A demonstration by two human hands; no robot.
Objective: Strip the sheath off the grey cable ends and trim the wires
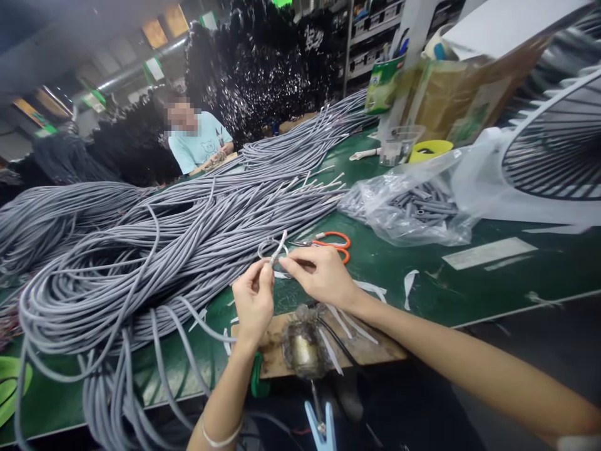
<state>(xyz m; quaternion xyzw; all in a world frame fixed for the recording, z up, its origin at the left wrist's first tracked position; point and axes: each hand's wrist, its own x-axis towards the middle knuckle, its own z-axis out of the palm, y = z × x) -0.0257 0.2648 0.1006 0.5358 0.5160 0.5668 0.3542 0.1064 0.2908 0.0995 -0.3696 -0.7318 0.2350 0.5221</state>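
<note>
My left hand [254,295] pinches a grey cable close to its stripped white end [280,245], which points up and away from me. The thumb and index finger of my right hand [322,274] are pressed together just right of that end. What they hold, if anything, is too small to tell. A thin pale loop shows around the cable end. Just beyond my right hand lie scissors with orange handles [347,245]. Left of my hands, a large bundle of grey cables [154,263] spreads over the green table [389,275].
A wooden board [270,351] with a metal device [303,352] sits below my hands, white strips scattered around. To the right are a plastic bag of grey tube pieces [417,207], a yellow bowl [429,150] and a fan [558,144]. A person [200,141] sits across the table.
</note>
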